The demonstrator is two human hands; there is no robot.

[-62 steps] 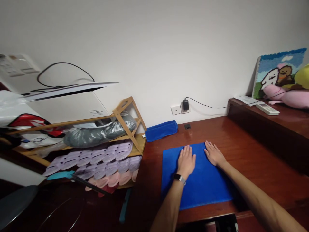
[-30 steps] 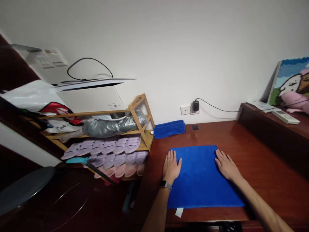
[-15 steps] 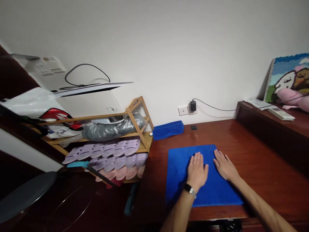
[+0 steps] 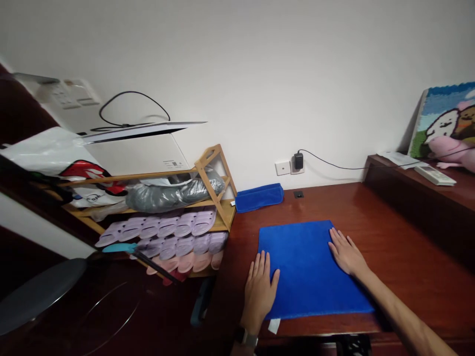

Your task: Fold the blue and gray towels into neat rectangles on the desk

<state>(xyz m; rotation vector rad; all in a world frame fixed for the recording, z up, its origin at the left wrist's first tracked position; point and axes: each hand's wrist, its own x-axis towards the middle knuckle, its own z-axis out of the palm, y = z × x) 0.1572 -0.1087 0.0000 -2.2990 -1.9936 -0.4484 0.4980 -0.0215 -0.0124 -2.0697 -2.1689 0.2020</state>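
A bright blue cloth [image 4: 304,272] lies spread flat on the reddish-brown desk [image 4: 411,252], with a small white tag [image 4: 274,326] sticking out at its front left corner. My left hand [image 4: 260,287] rests palm down on the cloth's left edge, fingers stretched out. On the opposite edge, my right hand [image 4: 347,252] lies flat with its fingers slightly spread. Neither hand grips anything. Behind the spread cloth, a folded blue cloth [image 4: 259,198] sits against the wall at the desk's back left corner.
Left of the desk stands a wooden rack [image 4: 218,198] with lilac and pink slippers [image 4: 185,225] and a white box [image 4: 137,155]. A plugged-in black adapter [image 4: 298,160] trails its cord to a raised shelf [image 4: 460,190] holding a remote control [image 4: 434,174] and a pink plush toy [image 4: 452,152].
My left hand has slid left from the middle of the cloth to its left edge. The white tag now shows fully. My right hand stays in place.
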